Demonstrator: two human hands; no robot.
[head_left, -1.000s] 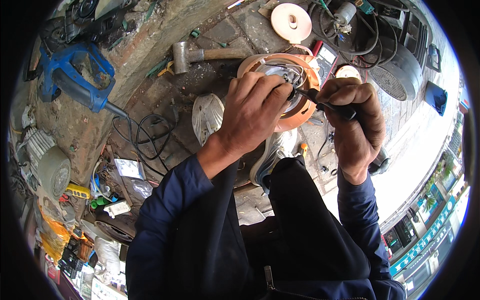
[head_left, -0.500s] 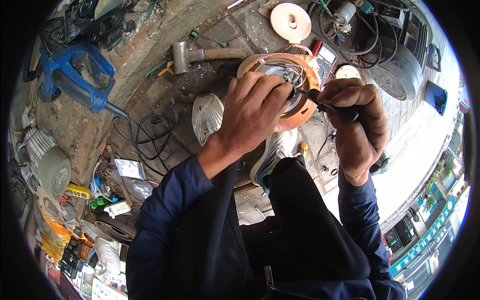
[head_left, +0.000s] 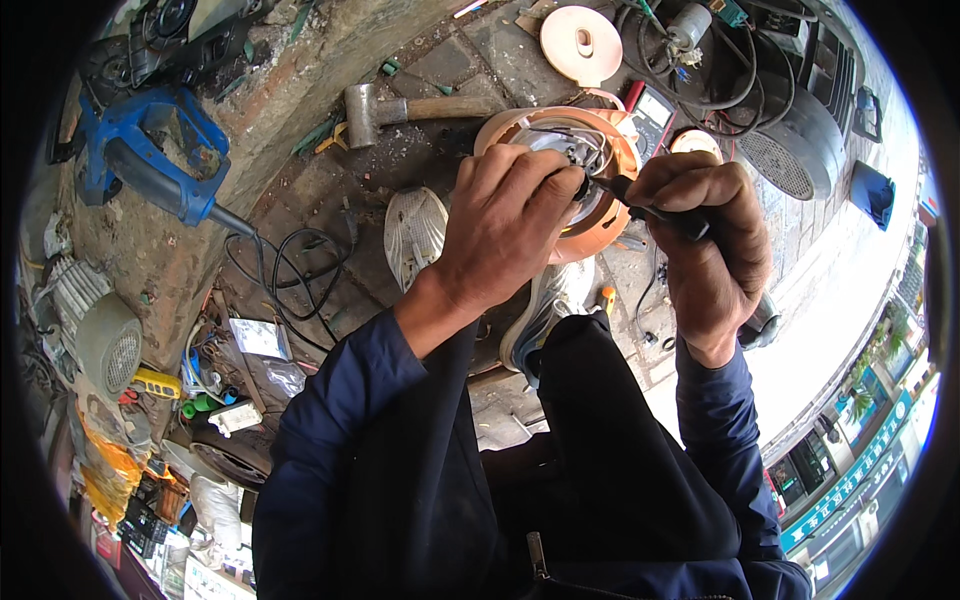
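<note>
The right hand (head_left: pixel 715 250) has its fingers (head_left: pixel 690 188) closed tightly around a slim black-handled tool (head_left: pixel 688 222), whose thin end points left into an open orange housing (head_left: pixel 612 235) at the upper centre of the frame. The left hand (head_left: pixel 505 225) reaches over the housing's left side, fingers (head_left: pixel 497 163) bent and thumb near the forefinger, beside a small dark part (head_left: pixel 581 188) close to the tool's tip; whether they pinch that part or only rest against it, I cannot tell. Pale wires (head_left: pixel 598 150) curve inside the rim. Compared with half a second ago, the right hand and tool sit slightly farther left, while the left hand and the housing look unchanged. Above the housing lies a pale round disc (head_left: pixel 560 45); a wooden-handled hammer (head_left: pixel 425 109) lies to its upper left on the ground, and a blue power tool (head_left: pixel 150 170) rests at the upper left of the frame, also unmoved.
</note>
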